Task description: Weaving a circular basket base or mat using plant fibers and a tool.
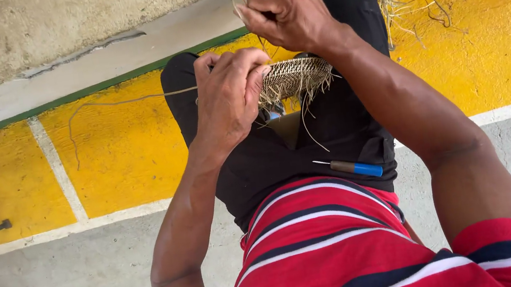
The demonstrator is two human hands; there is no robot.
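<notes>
Weaving in hand: left hand (pixel 228 98) clamps woven piece (pixel 296 75) on lap; right hand (pixel 284 8) pinches fibre strand (pixel 131 100) taut. Next needs steady tension.

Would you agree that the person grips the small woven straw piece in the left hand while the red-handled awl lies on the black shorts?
Not quite: in the head view the awl's handle is blue, not red. The left hand does grip the small woven straw piece, and the awl lies on the black shorts.
</notes>
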